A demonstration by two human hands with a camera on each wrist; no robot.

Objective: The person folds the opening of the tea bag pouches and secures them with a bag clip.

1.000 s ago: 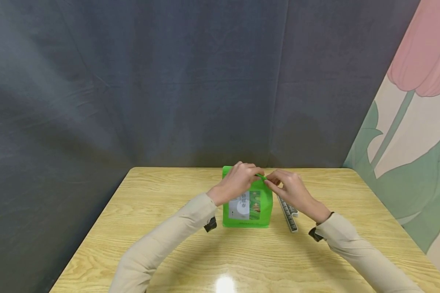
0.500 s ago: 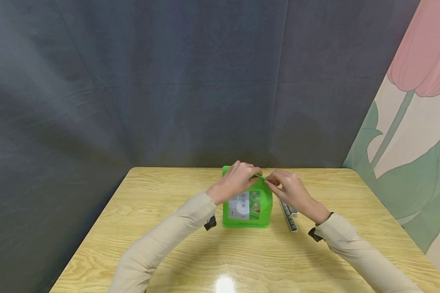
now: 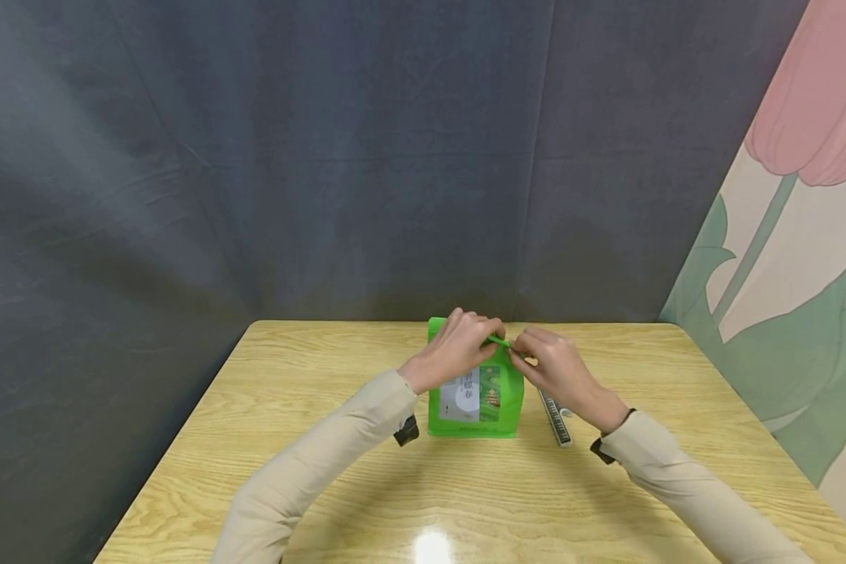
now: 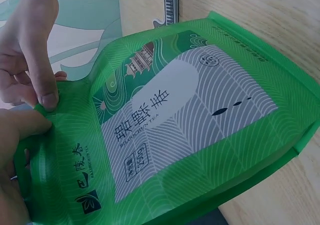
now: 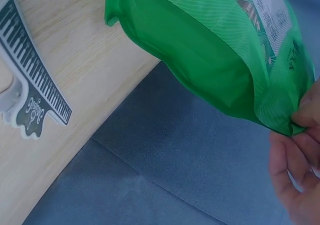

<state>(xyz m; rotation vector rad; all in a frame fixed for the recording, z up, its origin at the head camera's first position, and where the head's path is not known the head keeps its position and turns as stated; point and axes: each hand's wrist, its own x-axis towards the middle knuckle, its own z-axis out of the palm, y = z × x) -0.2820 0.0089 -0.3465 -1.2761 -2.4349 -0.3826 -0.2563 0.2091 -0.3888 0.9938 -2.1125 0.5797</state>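
A green tea bag [image 3: 511, 399] with a grey and white label stands upright on the table. My left hand [image 3: 458, 348] grips its top edge from the left, the fingers reaching over the rolled rim. With thumb and fingers, my right hand [image 3: 558, 372] pinches the top right corner of the bag. In the left wrist view the bag's printed front [image 4: 165, 100] fills the middle, and both hands hold the top edge side by side. The right wrist view shows the bag's side fold [image 5: 195, 55] and the right hand's fingertips [image 5: 295, 152] on the corner.
Right of the bag lies a white and black piano-shaped clip [image 3: 557, 421], partly hidden by my right hand; its key pattern [image 5: 37, 67] shows larger in the right wrist view. The wooden table [image 3: 310, 439] meets a dark curtain [image 3: 366, 196] behind and a tulip-painted wall [image 3: 782, 305] at right.
My right hand has shifted slightly left at the corner, hiding more of the clip. My left hand has barely moved on the top edge, and the bag stays standing in place.
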